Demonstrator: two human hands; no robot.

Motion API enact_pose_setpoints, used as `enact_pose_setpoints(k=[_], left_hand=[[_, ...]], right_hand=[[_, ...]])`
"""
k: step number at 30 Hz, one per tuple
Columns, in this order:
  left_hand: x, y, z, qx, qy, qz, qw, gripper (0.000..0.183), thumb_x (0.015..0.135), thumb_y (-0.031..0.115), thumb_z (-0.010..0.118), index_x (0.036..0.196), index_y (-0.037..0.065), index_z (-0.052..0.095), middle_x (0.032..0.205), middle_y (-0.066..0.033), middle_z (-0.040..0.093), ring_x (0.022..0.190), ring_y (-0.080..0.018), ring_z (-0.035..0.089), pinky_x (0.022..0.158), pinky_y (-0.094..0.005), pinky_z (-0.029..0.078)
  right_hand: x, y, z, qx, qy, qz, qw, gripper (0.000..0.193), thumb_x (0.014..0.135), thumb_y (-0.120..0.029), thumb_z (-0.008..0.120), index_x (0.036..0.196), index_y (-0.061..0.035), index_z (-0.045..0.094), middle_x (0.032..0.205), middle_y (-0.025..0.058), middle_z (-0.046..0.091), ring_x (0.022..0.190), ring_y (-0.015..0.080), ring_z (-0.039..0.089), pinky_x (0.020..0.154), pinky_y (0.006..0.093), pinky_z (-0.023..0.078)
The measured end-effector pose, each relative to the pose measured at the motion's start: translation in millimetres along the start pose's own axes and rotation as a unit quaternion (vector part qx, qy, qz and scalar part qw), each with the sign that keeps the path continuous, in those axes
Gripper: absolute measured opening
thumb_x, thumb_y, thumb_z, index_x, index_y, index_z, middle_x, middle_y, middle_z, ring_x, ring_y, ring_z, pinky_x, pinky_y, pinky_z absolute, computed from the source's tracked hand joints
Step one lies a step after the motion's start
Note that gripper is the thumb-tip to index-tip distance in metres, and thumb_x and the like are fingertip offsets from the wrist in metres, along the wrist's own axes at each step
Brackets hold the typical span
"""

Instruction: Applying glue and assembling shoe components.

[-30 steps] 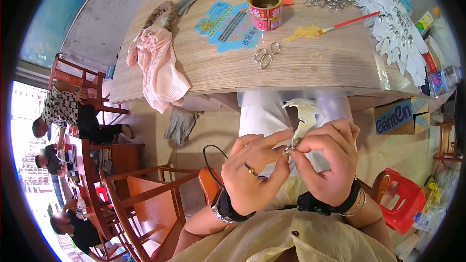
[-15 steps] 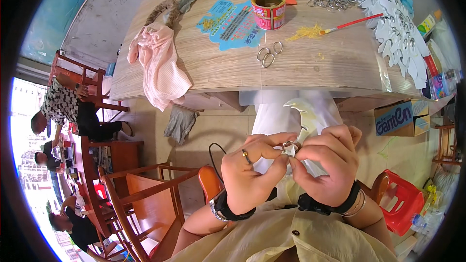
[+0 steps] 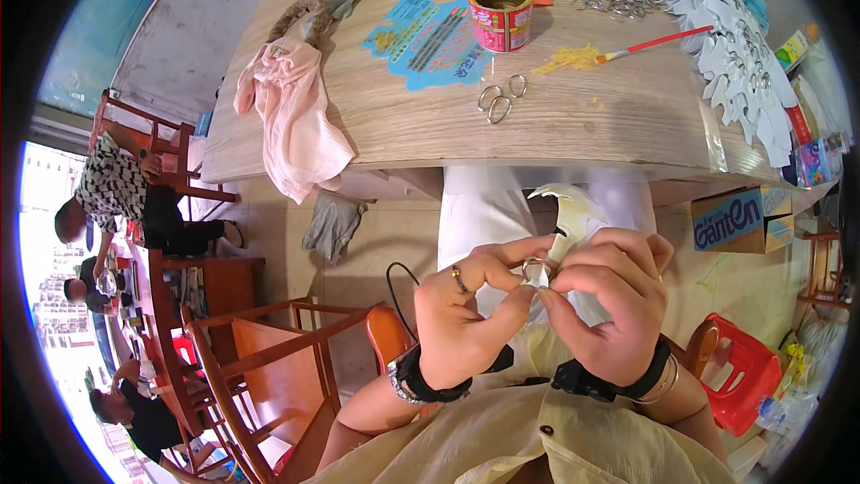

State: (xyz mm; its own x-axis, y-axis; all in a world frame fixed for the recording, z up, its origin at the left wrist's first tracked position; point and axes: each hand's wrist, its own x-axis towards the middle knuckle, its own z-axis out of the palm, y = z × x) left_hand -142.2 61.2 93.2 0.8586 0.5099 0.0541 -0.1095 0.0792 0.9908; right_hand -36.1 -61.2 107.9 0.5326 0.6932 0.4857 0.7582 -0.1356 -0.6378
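In front of my lap, my left hand (image 3: pixel 468 315) and my right hand (image 3: pixel 611 298) meet with pinched fingertips. Between them is the narrow end of a white, jagged-edged cut-out piece (image 3: pixel 576 213), threaded through a silver metal ring (image 3: pixel 536 265). The rest of the piece curves up beyond my fingers, toward the table's front edge. Both thumbs press close to the ring, so part of the tab is hidden. Three loose metal rings (image 3: pixel 499 108) lie on the table (image 3: pixel 385 130) ahead of my hands.
On the table stand a red tin (image 3: pixel 499 25), a red-handled brush (image 3: pixel 658 42) by yellow smears, and a pink cloth (image 3: pixel 291 116). White pieces with rings (image 3: pixel 748 81) pile up at right. Wooden chair (image 3: pixel 278 367) left, red stool (image 3: pixel 739 372) right. People sit far left.
My hands keep their pinch on the tab and ring, shifting slightly. The white piece's upper part has swung a little to the right, and my legs have moved apart.
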Motion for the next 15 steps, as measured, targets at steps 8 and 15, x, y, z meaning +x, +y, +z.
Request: enact_pose_setpoints(k=[8,15], left_hand=[[-1.1,-3.0,0.0,0.027,0.007,0.006,1.000,0.011,0.073,-0.015,0.057,0.076,-0.004,0.055,0.104,-0.0201,0.060,0.093,-0.0187,0.059,0.082,-0.0306,0.047],[-1.1,-0.6,3.0,0.049,0.032,-0.001,0.998,0.012,0.071,-0.015,0.059,0.074,-0.003,0.056,0.098,-0.0145,0.058,0.090,-0.0162,0.057,0.081,-0.0287,0.046]], right_hand=[[-1.2,-1.3,1.5,0.010,0.011,0.013,1.000,0.023,0.057,0.000,0.072,0.074,-0.0088,0.059,0.078,0.0006,0.061,0.084,0.0221,0.057,0.073,0.0312,0.036],[-3.7,0.2,3.4,-0.019,0.020,0.017,0.999,0.025,0.056,-0.001,0.071,0.075,-0.0105,0.057,0.078,-0.0010,0.061,0.085,0.0209,0.056,0.071,0.0327,0.031]])
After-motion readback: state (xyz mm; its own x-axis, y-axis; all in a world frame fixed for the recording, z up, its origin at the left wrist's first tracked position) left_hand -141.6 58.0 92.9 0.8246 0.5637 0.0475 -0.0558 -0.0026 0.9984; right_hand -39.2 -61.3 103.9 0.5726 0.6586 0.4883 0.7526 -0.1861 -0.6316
